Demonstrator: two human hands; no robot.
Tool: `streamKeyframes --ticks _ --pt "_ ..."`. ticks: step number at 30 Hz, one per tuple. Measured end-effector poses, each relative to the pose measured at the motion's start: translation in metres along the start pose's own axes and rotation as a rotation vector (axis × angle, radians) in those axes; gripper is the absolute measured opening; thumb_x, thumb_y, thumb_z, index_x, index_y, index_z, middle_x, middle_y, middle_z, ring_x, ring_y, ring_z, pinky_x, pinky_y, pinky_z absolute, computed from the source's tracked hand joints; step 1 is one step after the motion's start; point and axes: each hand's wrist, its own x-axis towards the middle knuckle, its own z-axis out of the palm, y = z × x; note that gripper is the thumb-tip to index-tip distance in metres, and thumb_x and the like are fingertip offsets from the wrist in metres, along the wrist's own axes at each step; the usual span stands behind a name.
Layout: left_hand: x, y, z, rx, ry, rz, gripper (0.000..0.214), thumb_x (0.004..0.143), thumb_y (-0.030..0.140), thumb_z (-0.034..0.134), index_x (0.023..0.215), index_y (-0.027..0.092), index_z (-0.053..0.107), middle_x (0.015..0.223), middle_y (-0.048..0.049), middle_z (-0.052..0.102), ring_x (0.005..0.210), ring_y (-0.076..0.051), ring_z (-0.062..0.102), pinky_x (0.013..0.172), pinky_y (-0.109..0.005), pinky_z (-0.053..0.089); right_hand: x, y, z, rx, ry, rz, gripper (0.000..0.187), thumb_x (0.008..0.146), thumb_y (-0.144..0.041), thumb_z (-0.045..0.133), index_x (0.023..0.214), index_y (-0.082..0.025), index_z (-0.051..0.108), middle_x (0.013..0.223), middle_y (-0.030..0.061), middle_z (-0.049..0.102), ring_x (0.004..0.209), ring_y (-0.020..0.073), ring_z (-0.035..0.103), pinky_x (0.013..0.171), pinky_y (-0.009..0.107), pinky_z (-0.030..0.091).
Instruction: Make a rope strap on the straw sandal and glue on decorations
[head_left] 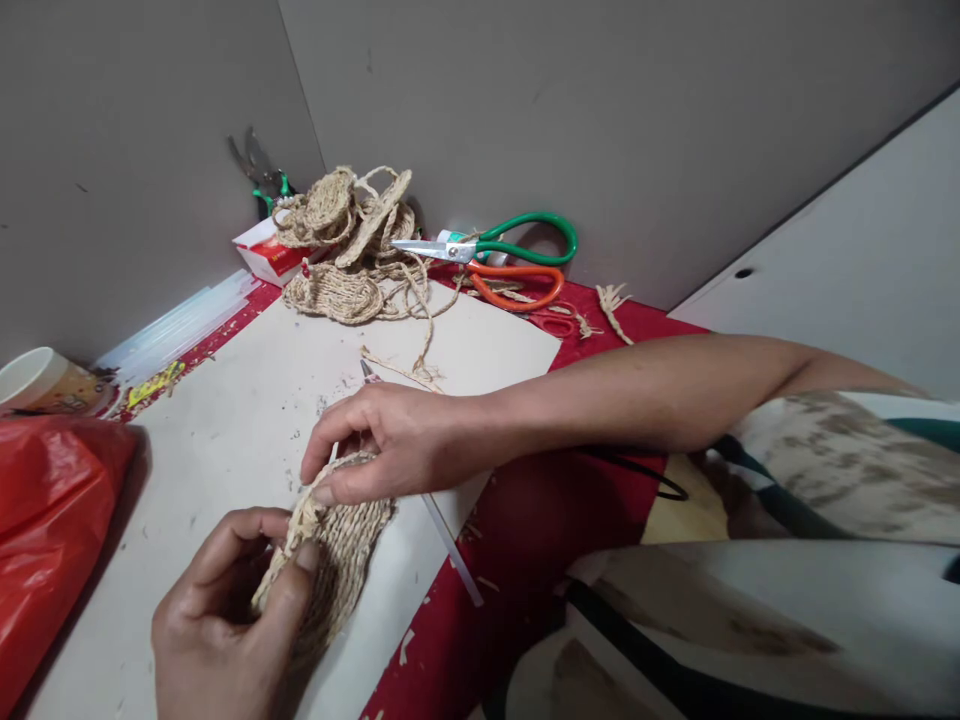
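Note:
A flat oval piece woven from straw rope (pixel 341 560) lies on the pale work board (pixel 225 420) in front of me. My left hand (pixel 225 610) pinches its near left edge, thumb on top. My right hand (pixel 390 440) reaches in from the right and presses thumb and fingers on the piece's far end. Both hands are closed on the woven piece. A clear glue stick (pixel 450 545) lies under my right wrist.
A heap of woven straw pieces and loose rope (pixel 349 250) sits at the back, beside a red and white box (pixel 266 255). Green-handled scissors (pixel 510 245) and orange-handled scissors (pixel 517 285) lie behind. Left: paper cup (pixel 37 380), red plastic bag (pixel 52 520), clear glue sticks (pixel 180 320).

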Motion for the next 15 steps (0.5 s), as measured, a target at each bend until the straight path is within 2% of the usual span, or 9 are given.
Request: streamKeyframes --ticks 7,12,15 --pt "0.0001 -0.0014 0.0015 0.004 -0.041 0.030 0.016 0.068 0.037 0.073 0.072 0.024 0.065 0.061 0.0027 0.066 0.053 -0.010 0.058 0.046 -0.014 0.044 -0.0010 -0.0006 0.0016 -0.074 -0.017 -0.071 0.017 0.079 -0.018 0.060 0.090 -0.010 0.070 0.089 0.0025 0.066 0.080 0.0097 0.056 0.074 0.020 0.041" --pt "0.0004 -0.0039 0.0019 -0.009 -0.050 -0.015 0.020 0.066 0.040 0.075 0.072 0.024 0.065 0.061 0.0018 0.066 0.053 -0.011 0.058 0.046 -0.015 0.045 -0.0033 0.0003 0.0018 -0.170 -0.045 -0.215 0.015 0.081 -0.012 0.058 0.091 -0.008 0.067 0.093 0.0051 0.065 0.085 0.0106 0.057 0.080 0.020 0.041" --pt "0.0009 -0.0054 0.0009 0.000 -0.058 -0.043 0.023 0.066 0.043 0.076 0.073 0.023 0.066 0.060 0.0014 0.065 0.052 -0.012 0.058 0.045 -0.016 0.045 -0.0038 -0.0005 0.0005 -0.187 -0.069 -0.237 0.017 0.081 -0.011 0.058 0.094 -0.006 0.067 0.095 0.0064 0.065 0.086 0.0108 0.057 0.081 0.020 0.042"
